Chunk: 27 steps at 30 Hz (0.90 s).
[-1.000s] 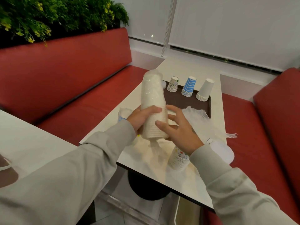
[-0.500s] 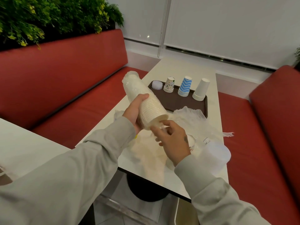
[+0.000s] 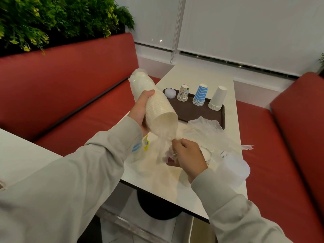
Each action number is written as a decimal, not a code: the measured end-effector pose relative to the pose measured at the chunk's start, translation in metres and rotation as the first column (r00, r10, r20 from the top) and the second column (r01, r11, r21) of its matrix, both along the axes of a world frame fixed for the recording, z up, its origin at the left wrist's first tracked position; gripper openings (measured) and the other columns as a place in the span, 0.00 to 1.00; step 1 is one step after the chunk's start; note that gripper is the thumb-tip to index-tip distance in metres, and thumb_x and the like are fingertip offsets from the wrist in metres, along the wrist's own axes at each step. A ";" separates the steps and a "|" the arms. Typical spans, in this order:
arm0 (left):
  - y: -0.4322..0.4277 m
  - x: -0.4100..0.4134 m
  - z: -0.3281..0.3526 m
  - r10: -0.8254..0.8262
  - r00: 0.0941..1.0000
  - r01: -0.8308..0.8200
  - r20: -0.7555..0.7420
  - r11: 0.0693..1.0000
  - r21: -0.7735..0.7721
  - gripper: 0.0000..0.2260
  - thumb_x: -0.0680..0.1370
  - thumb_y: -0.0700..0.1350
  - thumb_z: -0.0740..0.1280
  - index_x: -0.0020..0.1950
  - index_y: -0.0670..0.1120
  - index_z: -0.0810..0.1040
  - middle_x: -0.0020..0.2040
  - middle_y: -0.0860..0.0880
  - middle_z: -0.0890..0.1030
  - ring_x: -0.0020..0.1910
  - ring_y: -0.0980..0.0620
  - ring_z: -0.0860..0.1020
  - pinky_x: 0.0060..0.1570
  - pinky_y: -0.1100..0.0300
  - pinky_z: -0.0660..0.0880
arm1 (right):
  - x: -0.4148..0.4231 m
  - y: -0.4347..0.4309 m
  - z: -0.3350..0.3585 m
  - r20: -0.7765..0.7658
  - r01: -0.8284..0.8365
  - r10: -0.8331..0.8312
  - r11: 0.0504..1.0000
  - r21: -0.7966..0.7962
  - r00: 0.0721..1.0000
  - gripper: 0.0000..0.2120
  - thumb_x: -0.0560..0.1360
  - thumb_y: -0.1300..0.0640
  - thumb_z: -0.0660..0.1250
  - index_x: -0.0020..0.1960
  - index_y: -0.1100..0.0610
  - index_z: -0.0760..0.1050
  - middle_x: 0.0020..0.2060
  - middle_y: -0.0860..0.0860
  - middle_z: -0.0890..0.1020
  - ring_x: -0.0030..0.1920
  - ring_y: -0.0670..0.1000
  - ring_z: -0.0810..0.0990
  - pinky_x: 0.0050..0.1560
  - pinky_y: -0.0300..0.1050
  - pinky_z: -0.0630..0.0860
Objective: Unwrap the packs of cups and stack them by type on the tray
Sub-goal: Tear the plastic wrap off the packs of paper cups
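My left hand (image 3: 140, 109) grips a long pack of cream cups (image 3: 154, 102) tilted over the table, its open end pointing down at me. The clear plastic wrap (image 3: 164, 142) trails from that end, and my right hand (image 3: 188, 156) pinches it below the pack. On the brown tray (image 3: 192, 114) at the far end stand a floral cup stack (image 3: 183, 93), a blue zigzag stack (image 3: 200, 95), a plain white stack (image 3: 217, 98) and a small pale lid-like piece (image 3: 170, 93).
Crumpled clear wrap (image 3: 208, 132) lies between the tray and my right hand. Clear plastic cups (image 3: 233, 165) lie at the white table's (image 3: 201, 74) right edge; a wrapped pack with blue and yellow print (image 3: 142, 148) sits under my left sleeve. Red benches flank the table.
My right hand has dropped from the pack's open end, drawing the plastic wrap down and away. The pack stays tilted in my left hand.
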<state>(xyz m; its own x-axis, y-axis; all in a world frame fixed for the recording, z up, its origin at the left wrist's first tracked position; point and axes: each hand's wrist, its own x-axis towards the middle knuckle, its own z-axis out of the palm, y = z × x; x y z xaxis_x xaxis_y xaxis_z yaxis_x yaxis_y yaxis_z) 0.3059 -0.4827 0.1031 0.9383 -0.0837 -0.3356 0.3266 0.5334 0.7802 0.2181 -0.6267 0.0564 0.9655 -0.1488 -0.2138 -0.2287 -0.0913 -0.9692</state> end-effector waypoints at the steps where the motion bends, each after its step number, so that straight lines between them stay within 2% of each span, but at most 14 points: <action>1: 0.002 0.000 0.001 0.002 1.000 -0.002 0.003 1.000 -0.003 0.25 0.72 0.57 0.72 0.64 0.46 0.77 0.58 0.42 0.83 0.57 0.44 0.83 0.56 0.44 0.79 | 0.001 -0.002 0.002 -0.007 0.028 -0.028 1.000 0.000 1.000 0.12 0.80 0.57 0.64 0.42 0.64 0.74 0.37 0.59 0.82 0.35 0.57 0.85 0.43 0.55 0.85; 3: 0.006 0.000 0.000 0.007 1.000 -0.007 0.000 1.000 -0.012 0.24 0.72 0.57 0.72 0.63 0.46 0.77 0.57 0.42 0.84 0.56 0.44 0.83 0.56 0.44 0.79 | 0.000 -0.004 0.006 0.039 0.121 -0.120 0.993 -0.011 0.992 0.09 0.79 0.52 0.66 0.48 0.59 0.73 0.39 0.58 0.81 0.34 0.54 0.84 0.44 0.54 0.84; 5: 0.009 0.000 0.000 0.021 1.000 -0.021 -0.018 1.000 -0.010 0.25 0.70 0.58 0.74 0.62 0.47 0.77 0.55 0.41 0.84 0.54 0.42 0.84 0.56 0.43 0.79 | -0.003 -0.006 0.009 0.190 0.239 -0.212 0.962 -0.135 0.959 0.10 0.77 0.49 0.69 0.49 0.53 0.71 0.39 0.52 0.79 0.37 0.50 0.80 0.43 0.41 0.81; 7: 0.010 0.000 -0.002 0.045 0.998 -0.045 -0.041 0.999 0.009 0.25 0.68 0.59 0.75 0.60 0.48 0.76 0.54 0.42 0.84 0.52 0.42 0.84 0.55 0.43 0.79 | -0.005 -0.004 0.014 0.369 0.279 -0.177 0.929 -0.244 0.912 0.06 0.76 0.52 0.71 0.46 0.52 0.74 0.38 0.48 0.77 0.37 0.46 0.75 0.38 0.30 0.71; 8: 0.009 -0.001 -0.001 0.054 0.998 -0.054 -0.040 0.999 0.007 0.23 0.69 0.59 0.75 0.57 0.49 0.76 0.53 0.42 0.85 0.51 0.43 0.84 0.55 0.43 0.79 | -0.004 -0.002 0.017 0.385 0.233 -0.110 0.928 -0.290 0.916 0.04 0.76 0.54 0.71 0.44 0.51 0.76 0.37 0.47 0.78 0.36 0.44 0.74 0.37 0.29 0.69; 10: 0.007 -0.003 0.001 0.063 0.998 -0.064 -0.026 0.998 -0.013 0.19 0.71 0.58 0.73 0.55 0.49 0.77 0.49 0.44 0.85 0.50 0.44 0.84 0.54 0.45 0.80 | -0.003 0.003 0.017 0.269 0.049 0.046 0.941 -0.335 0.962 0.06 0.77 0.56 0.69 0.42 0.51 0.81 0.34 0.45 0.80 0.32 0.42 0.75 0.33 0.28 0.69; 12: 0.005 -0.004 0.001 0.066 0.998 -0.066 -0.010 0.998 -0.015 0.21 0.71 0.59 0.73 0.58 0.49 0.77 0.50 0.44 0.85 0.51 0.45 0.84 0.53 0.46 0.80 | -0.001 0.008 0.014 0.137 -0.061 0.099 0.965 -0.255 0.986 0.08 0.78 0.57 0.66 0.47 0.51 0.84 0.31 0.45 0.80 0.27 0.42 0.73 0.28 0.32 0.69; 15: 0.004 -0.005 0.002 0.051 0.999 -0.051 0.002 0.999 0.003 0.27 0.68 0.59 0.76 0.62 0.48 0.76 0.53 0.43 0.85 0.50 0.43 0.84 0.50 0.45 0.81 | 0.002 0.011 0.013 0.111 -0.043 0.047 0.998 -0.039 0.993 0.10 0.78 0.55 0.68 0.57 0.46 0.81 0.28 0.49 0.79 0.24 0.46 0.66 0.26 0.36 0.64; 17: 0.003 -0.007 0.000 0.070 0.997 -0.071 0.023 0.997 0.040 0.27 0.69 0.57 0.76 0.64 0.48 0.75 0.54 0.43 0.85 0.49 0.44 0.85 0.46 0.46 0.82 | 0.003 0.013 0.019 0.113 0.012 -0.026 0.992 0.127 0.993 0.12 0.77 0.51 0.71 0.60 0.45 0.78 0.27 0.52 0.79 0.23 0.48 0.62 0.24 0.37 0.62; 19: 0.003 -0.008 -0.002 0.107 0.994 -0.108 0.018 0.992 0.069 0.29 0.68 0.56 0.76 0.66 0.49 0.74 0.55 0.44 0.84 0.50 0.44 0.84 0.48 0.46 0.82 | 0.003 0.015 0.025 0.123 0.052 -0.085 0.967 0.251 0.989 0.17 0.75 0.46 0.72 0.62 0.46 0.75 0.29 0.54 0.80 0.23 0.49 0.63 0.25 0.39 0.62; 21: 0.003 -0.007 -0.006 0.149 0.988 -0.151 0.031 0.985 0.081 0.30 0.68 0.56 0.77 0.66 0.51 0.72 0.56 0.45 0.83 0.52 0.45 0.84 0.48 0.47 0.82 | 0.002 0.017 0.027 0.137 0.073 -0.125 0.940 0.332 0.983 0.20 0.76 0.44 0.70 0.66 0.47 0.74 0.35 0.56 0.84 0.26 0.50 0.69 0.27 0.41 0.68; 23: 0.003 -0.006 -0.009 0.205 0.976 -0.211 0.068 0.974 0.086 0.25 0.68 0.53 0.77 0.62 0.56 0.72 0.57 0.48 0.82 0.53 0.46 0.82 0.50 0.46 0.82 | 0.001 0.017 0.028 0.129 0.093 -0.156 0.913 0.397 0.979 0.18 0.77 0.47 0.70 0.65 0.50 0.76 0.42 0.57 0.85 0.33 0.50 0.77 0.32 0.42 0.74; 25: 0.005 -0.006 -0.010 0.203 0.975 -0.209 0.087 0.975 0.071 0.21 0.69 0.50 0.78 0.56 0.58 0.72 0.57 0.48 0.81 0.54 0.45 0.82 0.53 0.44 0.81 | 0.003 0.016 0.028 0.126 0.094 -0.166 0.891 0.444 0.978 0.12 0.78 0.56 0.70 0.61 0.53 0.79 0.46 0.56 0.85 0.39 0.51 0.80 0.37 0.43 0.77; 27: 0.007 -0.006 -0.012 0.160 0.983 -0.167 0.091 0.983 0.073 0.23 0.67 0.49 0.79 0.57 0.57 0.72 0.58 0.47 0.82 0.55 0.45 0.82 0.54 0.43 0.80 | 0.007 0.014 0.024 0.172 0.071 -0.162 0.894 0.442 0.972 0.18 0.76 0.68 0.64 0.61 0.53 0.81 0.47 0.52 0.83 0.42 0.49 0.79 0.42 0.43 0.76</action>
<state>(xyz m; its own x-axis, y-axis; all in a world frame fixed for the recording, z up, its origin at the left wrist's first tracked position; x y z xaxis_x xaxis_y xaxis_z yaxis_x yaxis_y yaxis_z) 0.3002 -0.4754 0.0910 0.9624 0.0971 -0.2537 0.1709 0.5093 0.8434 0.2250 -0.6123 0.0799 0.9758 -0.2003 -0.0874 -0.0098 0.3596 -0.9330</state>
